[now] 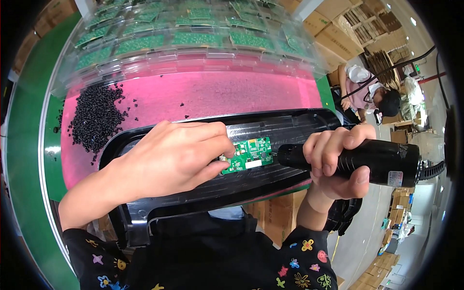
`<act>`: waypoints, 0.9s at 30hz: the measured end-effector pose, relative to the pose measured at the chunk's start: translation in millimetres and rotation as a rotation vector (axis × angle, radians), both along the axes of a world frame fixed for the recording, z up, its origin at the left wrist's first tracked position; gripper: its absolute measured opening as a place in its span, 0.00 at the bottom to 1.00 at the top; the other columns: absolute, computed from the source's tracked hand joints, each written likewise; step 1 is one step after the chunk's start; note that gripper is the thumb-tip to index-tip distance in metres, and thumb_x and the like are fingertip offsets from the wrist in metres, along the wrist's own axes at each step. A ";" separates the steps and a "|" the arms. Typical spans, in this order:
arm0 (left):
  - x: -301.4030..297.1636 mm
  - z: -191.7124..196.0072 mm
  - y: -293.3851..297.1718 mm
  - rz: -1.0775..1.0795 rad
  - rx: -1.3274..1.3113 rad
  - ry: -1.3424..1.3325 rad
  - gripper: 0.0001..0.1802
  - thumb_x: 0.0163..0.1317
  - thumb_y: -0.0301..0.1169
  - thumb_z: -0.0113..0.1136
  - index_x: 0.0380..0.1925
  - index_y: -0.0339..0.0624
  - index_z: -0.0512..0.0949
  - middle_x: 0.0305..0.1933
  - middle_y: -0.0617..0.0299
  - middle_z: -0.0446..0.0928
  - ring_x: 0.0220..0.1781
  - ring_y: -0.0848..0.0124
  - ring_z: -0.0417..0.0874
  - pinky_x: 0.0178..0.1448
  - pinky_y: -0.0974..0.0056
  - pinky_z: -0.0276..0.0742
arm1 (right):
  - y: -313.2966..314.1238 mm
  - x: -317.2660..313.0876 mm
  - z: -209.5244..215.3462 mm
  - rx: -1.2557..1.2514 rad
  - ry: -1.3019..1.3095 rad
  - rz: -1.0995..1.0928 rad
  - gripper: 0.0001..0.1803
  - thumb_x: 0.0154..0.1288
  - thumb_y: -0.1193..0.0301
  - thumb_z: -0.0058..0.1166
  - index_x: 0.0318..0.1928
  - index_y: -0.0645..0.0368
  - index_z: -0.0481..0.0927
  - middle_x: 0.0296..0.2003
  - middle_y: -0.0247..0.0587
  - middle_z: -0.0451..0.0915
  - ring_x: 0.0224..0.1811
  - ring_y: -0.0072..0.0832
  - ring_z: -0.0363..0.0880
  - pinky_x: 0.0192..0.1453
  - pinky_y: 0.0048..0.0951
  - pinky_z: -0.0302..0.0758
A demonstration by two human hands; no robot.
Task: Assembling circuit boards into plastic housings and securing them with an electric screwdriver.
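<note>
A green circuit board lies in a long black plastic housing in front of me. My left hand is closed at the board's left end, thumb and fingers pinching its edge. In my right hand is a black electric screwdriver, held nearly level with the fingers wrapped round its body. Its tip points left and meets the board's right end; whether it touches a screw there is too small to tell. A cable leaves the screwdriver's right end.
Small black screws are heaped on the pink mat at the left, a few scattered. Clear plastic trays of green boards stand behind the mat. Cardboard boxes and another person are at the far right.
</note>
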State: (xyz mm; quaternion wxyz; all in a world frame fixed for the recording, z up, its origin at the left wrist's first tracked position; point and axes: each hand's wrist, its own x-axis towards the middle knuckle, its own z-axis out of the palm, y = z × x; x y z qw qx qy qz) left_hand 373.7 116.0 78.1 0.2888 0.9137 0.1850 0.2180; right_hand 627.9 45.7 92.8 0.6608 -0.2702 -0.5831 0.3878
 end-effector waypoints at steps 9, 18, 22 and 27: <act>1.7 -3.0 1.9 0.004 0.012 -0.015 0.10 0.51 0.22 0.69 0.34 0.40 0.79 0.34 0.62 0.80 0.34 0.61 0.84 0.31 0.61 0.79 | 3.3 0.0 1.1 -0.036 -0.021 -0.004 0.23 0.64 0.52 0.55 0.43 0.56 0.64 0.17 0.29 0.67 0.12 0.20 0.63 0.21 0.25 0.65; 0.4 10.6 -0.8 0.128 0.082 -0.141 0.09 0.51 0.20 0.68 0.33 0.38 0.80 0.32 0.59 0.79 0.33 0.62 0.82 0.34 0.62 0.78 | 10.2 -15.5 -4.4 -0.109 -0.036 -0.051 0.23 0.63 0.53 0.55 0.43 0.57 0.64 0.16 0.28 0.65 0.11 0.19 0.61 0.20 0.23 0.63; -13.0 41.4 -4.1 0.339 0.246 -0.051 0.15 0.49 0.20 0.68 0.38 0.35 0.78 0.39 0.55 0.78 0.42 0.58 0.81 0.42 0.61 0.77 | 6.5 -4.9 3.3 -0.092 0.001 0.069 0.26 0.63 0.49 0.56 0.45 0.57 0.66 0.16 0.28 0.64 0.13 0.20 0.61 0.21 0.25 0.61; -63.5 20.7 -2.2 0.487 0.228 0.426 0.13 0.53 0.27 0.66 0.35 0.36 0.73 0.35 0.49 0.75 0.41 0.48 0.78 0.44 0.49 0.75 | 26.1 15.1 15.4 -0.531 0.615 -0.109 0.11 0.70 0.64 0.56 0.43 0.57 0.74 0.25 0.28 0.70 0.25 0.21 0.67 0.38 0.29 0.69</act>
